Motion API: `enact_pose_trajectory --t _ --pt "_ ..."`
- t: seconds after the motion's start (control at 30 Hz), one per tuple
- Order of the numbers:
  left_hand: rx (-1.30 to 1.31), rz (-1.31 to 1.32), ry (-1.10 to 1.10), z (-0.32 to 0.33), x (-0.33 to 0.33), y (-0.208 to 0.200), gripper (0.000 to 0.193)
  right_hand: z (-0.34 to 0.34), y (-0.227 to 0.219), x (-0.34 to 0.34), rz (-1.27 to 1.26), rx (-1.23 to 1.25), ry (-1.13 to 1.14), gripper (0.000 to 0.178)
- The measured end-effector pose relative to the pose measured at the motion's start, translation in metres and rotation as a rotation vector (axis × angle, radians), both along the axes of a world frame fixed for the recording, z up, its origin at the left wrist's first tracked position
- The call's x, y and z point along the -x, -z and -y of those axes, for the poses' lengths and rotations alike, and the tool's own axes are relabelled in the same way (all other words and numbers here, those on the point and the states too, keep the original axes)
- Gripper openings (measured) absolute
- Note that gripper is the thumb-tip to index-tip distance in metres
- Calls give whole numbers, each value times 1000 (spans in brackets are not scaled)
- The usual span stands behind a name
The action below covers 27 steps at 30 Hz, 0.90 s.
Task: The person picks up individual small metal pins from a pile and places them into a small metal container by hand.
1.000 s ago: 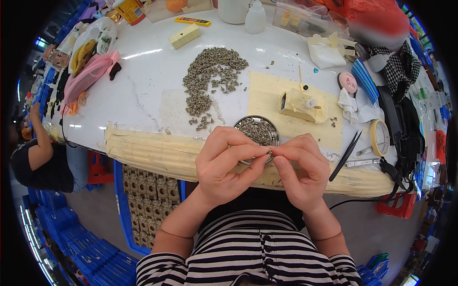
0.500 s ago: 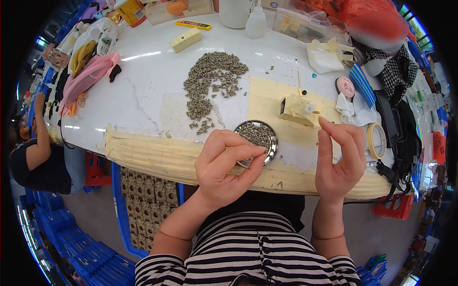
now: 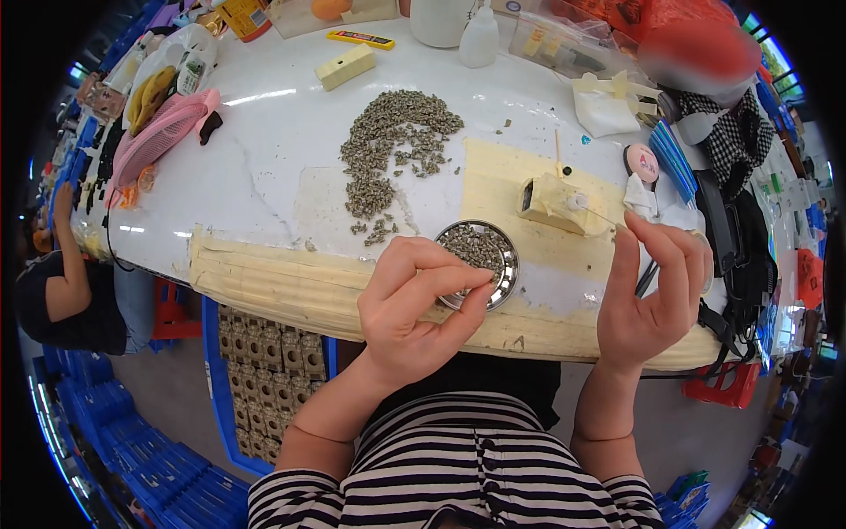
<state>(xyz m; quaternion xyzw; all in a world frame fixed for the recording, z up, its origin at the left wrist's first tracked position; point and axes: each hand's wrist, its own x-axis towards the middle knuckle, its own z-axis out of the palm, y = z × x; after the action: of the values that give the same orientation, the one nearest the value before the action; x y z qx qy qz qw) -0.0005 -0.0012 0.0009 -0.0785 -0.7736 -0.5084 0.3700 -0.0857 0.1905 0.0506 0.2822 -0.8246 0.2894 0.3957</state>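
My left hand (image 3: 423, 309) is closed in a pinch over the rim of a round shiny metal dish (image 3: 514, 264). A tiny metal part (image 3: 492, 277) shows at its fingertips, mostly hidden. Small grey metal parts (image 3: 471, 245) lie in the dish. To the right, my right hand (image 3: 652, 286) pinches thumb and forefinger together at the end of a thin strand (image 3: 601, 214). The strand runs toward the white nozzle (image 3: 577, 202) on a tape-wrapped block (image 3: 551, 204). What exactly sits between those fingertips is too small to make out.
A pile of metal parts (image 3: 401, 123) spreads beyond the dish. Behind it are a cream block (image 3: 345, 68), a yellow cutter (image 3: 360, 39) and a white squeeze bottle (image 3: 478, 40). Padding (image 3: 264, 278) covers the table's front edge. Blue-rimmed trays of metal castings (image 3: 264, 379) stand below; another person (image 3: 66, 282) sits left.
My right hand has moved right, away from the taped block, and a thin strand now shows between it and the nozzle. My left hand stays at the dish. The view has shifted slightly.
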Motion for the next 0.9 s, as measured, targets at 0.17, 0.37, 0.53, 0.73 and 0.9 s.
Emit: enact_pose_trajectory --t 0.17,0.37,0.53,0.73,0.9 --pt "34 12 12 1 0 -3 26 9 18 -19 423 392 -516 7" --pt "42 17 37 2 -1 -2 23 22 32 -26 661 553 -608 13" --pt "45 13 45 2 -1 -2 23 20 34 -25 648 512 -595 14" --pt "49 4 47 2 0 -1 23 21 34 -25 650 525 -604 14" --pt "51 7 48 2 0 -2 23 21 34 -24 636 504 -600 13"
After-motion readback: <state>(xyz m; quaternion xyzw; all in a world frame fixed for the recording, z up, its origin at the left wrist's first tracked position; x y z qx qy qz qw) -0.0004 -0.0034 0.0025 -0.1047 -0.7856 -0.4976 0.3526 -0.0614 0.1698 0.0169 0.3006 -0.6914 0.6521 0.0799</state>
